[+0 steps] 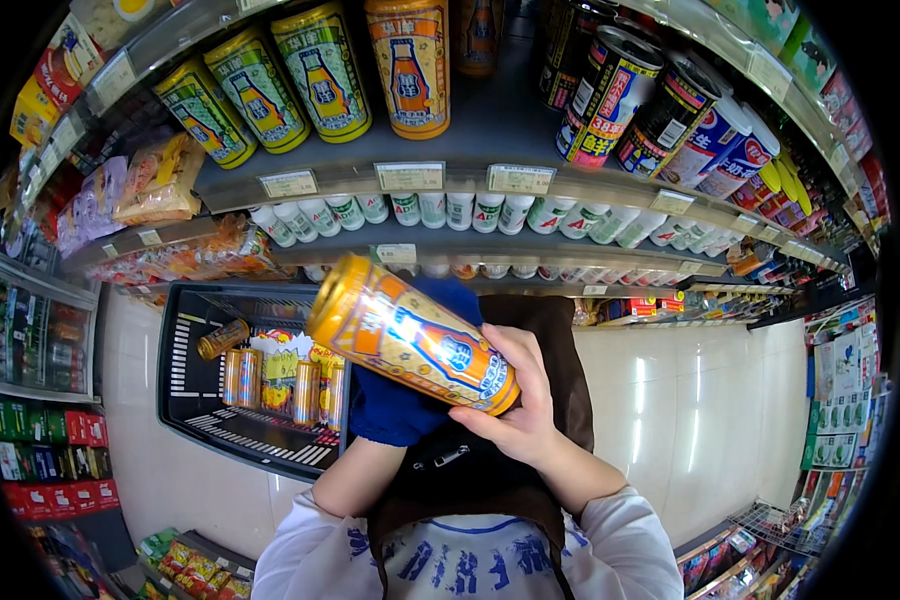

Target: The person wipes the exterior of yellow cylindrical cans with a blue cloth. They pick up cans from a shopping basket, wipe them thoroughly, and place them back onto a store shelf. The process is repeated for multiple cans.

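Note:
An orange-and-cream drink can (pixel 420 337) is held tilted before my chest, its top pointing up and left. My right hand (pixel 521 397) grips the can near its bottom end, thumb below and fingers around the far side. My left hand (pixel 401 409) is behind the can, covered by dark blue fabric; whether this is a glove or a cloth I cannot tell. Its fingers are hidden. Left of my hands, a black shopping basket (pixel 166 360) contains several matching cans (pixel 307 391), one lying tilted at the far corner (pixel 223 339).
Ahead, a grey shelf (pixel 487 124) bears yellow-green cans (pixel 322 75), an orange can (pixel 409 71) and dark cans (pixel 607 94). Rows of white bottles (pixel 487 212) line the shelf below. A glass-door cooler (pixel 34 330) stands left. Pale floor tiles (pixel 667 397) lie right.

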Motion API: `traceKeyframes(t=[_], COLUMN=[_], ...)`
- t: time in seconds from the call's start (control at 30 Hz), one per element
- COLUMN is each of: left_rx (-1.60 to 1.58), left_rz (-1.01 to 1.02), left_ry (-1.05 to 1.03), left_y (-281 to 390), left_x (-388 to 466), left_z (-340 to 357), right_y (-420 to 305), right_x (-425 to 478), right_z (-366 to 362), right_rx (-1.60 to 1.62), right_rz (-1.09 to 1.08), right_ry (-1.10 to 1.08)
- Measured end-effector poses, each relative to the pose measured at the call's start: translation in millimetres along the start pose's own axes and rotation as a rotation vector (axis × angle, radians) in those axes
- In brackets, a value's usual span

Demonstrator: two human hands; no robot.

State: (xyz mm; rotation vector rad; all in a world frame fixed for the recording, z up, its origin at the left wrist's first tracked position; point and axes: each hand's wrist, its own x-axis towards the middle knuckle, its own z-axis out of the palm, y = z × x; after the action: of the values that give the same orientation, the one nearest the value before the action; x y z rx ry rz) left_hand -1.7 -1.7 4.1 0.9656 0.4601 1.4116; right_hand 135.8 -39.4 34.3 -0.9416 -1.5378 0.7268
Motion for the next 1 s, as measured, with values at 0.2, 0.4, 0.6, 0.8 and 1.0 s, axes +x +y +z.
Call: traceKeyframes(t=[0.2, 0.4, 0.6, 0.8, 1.0], left_rx=[-0.2, -0.263, -0.299, -0.307, -0.329], left_rz=[-0.043, -0.076, -0.098, -0.125, -0.18], left_ry=[0.067, 0.073, 0.069, 0.051, 0.004], left_y=[-1.2, -1.6, -0.9, 5.0, 6.2], left_x=[-1.2, -2.1, -1.6, -2.0, -0.5], left_z=[4.2, 7.8, 5.5, 5.3, 5.6], right_y=[-12.8, -29.7, -33.4, -33.2, -32.0], right_x=[4.6, 0.0, 1.4, 0.5, -4.6], right_z=[7.3, 11.5, 7.4, 5.2, 9.6], right_rx=[0.196, 0.936, 1.27, 1.313, 0.982], right_rz=[0.046, 0.427, 0.489, 0.436, 0.224], right_ry=[-0.04, -0.013, -0.053, -0.113, -0.015])
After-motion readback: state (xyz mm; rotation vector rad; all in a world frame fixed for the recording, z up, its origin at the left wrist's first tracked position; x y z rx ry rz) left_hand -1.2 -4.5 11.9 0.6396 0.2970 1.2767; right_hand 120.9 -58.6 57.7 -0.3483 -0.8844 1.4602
